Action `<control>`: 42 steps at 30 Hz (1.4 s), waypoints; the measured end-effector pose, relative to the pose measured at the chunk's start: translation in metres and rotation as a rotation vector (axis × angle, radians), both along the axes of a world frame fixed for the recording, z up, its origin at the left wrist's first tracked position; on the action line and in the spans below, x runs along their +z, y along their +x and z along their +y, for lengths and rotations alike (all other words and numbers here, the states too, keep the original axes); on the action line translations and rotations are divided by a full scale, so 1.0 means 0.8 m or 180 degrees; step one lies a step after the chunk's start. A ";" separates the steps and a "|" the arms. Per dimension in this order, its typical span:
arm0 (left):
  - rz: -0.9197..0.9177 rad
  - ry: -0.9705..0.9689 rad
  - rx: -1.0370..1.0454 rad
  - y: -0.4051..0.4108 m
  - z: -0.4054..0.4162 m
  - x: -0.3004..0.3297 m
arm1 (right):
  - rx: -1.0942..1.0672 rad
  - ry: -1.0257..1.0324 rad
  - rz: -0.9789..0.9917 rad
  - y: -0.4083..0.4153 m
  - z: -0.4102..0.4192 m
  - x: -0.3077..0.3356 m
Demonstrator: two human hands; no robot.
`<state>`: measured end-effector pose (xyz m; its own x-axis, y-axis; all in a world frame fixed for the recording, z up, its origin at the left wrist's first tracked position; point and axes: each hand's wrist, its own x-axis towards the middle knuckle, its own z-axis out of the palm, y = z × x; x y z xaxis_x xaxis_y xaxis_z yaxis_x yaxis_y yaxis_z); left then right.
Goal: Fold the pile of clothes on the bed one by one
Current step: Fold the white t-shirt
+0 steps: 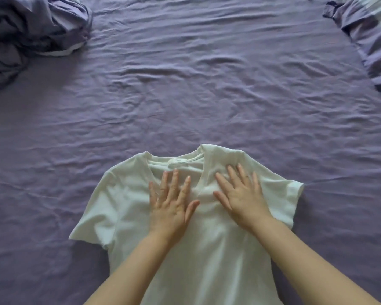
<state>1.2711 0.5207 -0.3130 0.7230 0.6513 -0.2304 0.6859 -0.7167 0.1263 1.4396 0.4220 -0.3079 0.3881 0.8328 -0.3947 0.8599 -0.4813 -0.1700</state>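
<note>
Both palms down flat: left hand [171, 203] and right hand [240, 194] press the white T-shirt [207, 249]. It lies spread on the purple bed [185, 84].

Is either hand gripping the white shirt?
No, the left hand and right hand both lie flat with fingers spread on the shirt.

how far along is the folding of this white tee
Done: the white t-shirt lies spread on the purple sheet. In hand: left hand and right hand press flat on its chest. Left: both sleeves are out, no fold made. No folded stack or other clothes are clearly visible.
</note>
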 end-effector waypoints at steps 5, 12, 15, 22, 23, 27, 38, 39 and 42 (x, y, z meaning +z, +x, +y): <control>-0.0643 -0.0115 0.1393 -0.019 0.083 0.003 | -0.0573 0.0820 -0.0257 0.012 0.058 0.008; -0.0325 0.0217 0.1766 -0.010 0.162 0.022 | -0.0866 0.0633 -0.0486 0.036 0.108 0.011; -0.1157 -0.0016 0.1827 -0.012 0.163 0.028 | -0.1620 0.1246 -0.0035 0.028 0.110 0.019; -0.1212 -0.0102 0.1483 -0.082 0.142 0.029 | 0.0213 0.1465 -0.0112 -0.094 0.092 0.018; -0.1145 -0.0123 0.1728 -0.099 0.142 0.031 | 0.0673 0.1262 -0.0110 -0.115 0.094 0.014; -0.0462 -0.1108 0.2382 -0.154 0.155 0.040 | 0.1044 0.0127 -0.0127 -0.155 0.113 -0.011; -0.2027 -0.3076 0.2584 -0.230 0.152 0.065 | 0.0868 0.0438 0.0208 -0.219 0.123 0.006; -0.2344 -0.3283 0.2814 -0.232 0.150 0.066 | 0.0871 0.0624 0.0320 -0.228 0.121 0.008; -0.2864 -0.4204 0.3386 -0.237 0.139 0.067 | 0.0938 0.0621 0.0458 -0.247 0.111 0.006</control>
